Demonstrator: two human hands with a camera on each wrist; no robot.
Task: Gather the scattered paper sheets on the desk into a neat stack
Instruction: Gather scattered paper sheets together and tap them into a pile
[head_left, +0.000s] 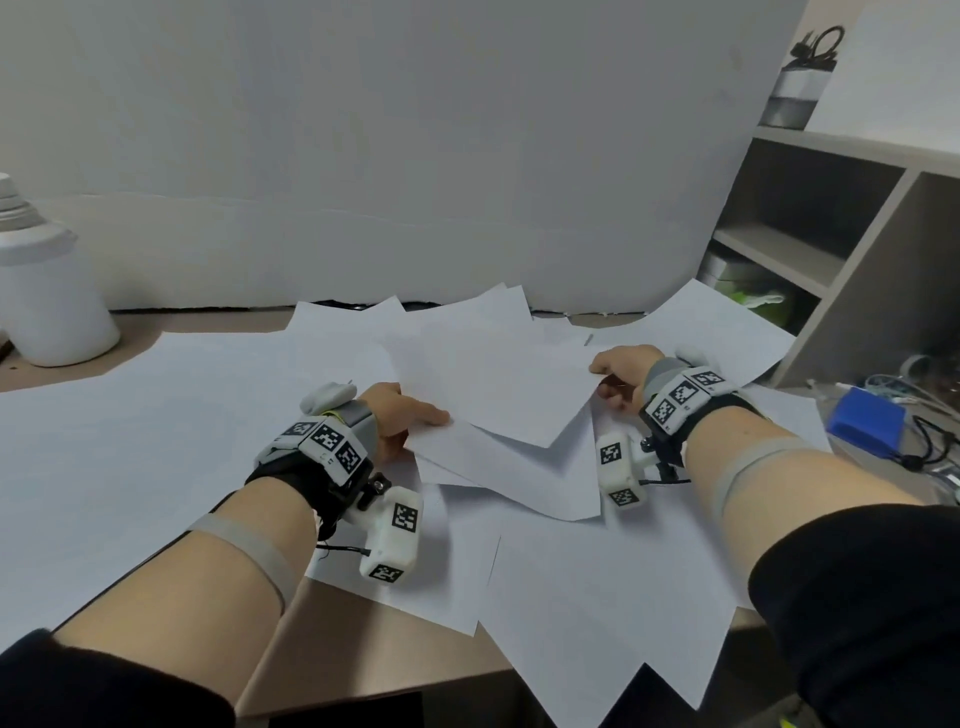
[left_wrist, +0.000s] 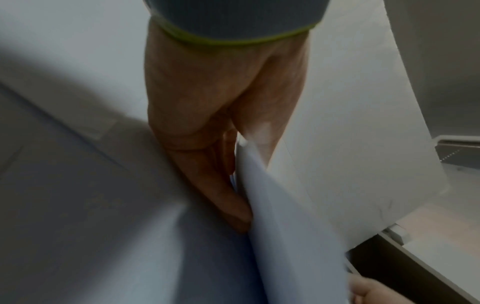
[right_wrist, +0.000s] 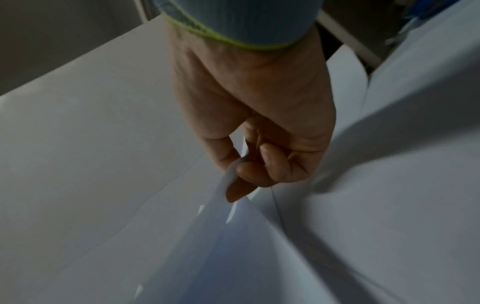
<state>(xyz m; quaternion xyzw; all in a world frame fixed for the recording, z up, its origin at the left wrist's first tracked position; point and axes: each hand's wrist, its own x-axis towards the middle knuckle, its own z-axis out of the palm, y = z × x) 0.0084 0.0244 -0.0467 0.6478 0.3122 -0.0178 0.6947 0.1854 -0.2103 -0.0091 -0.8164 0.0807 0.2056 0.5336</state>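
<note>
The desk (head_left: 171, 332) lies under loose white paper sheets (head_left: 156, 441) from its far edge to the near one; I cannot count them exactly where they overlap, but they are well over half a dozen. In the middle sits the small bundle (head_left: 498, 395) I hold between my two hands, about three or four sheets, their corners still fanned out of line. My left hand (head_left: 400, 415) holds its left edge, thumb on top and the fingers (left_wrist: 228, 197) underneath, closed on the paper. My right hand (head_left: 621, 376) pinches the right edge, its fingers (right_wrist: 246, 174) curled tight around it. I judge this as early gathering: a few sheets are collected, most still lie scattered. Next I would need to square this bundle, then draw in the surrounding sheets one by one.
</note>
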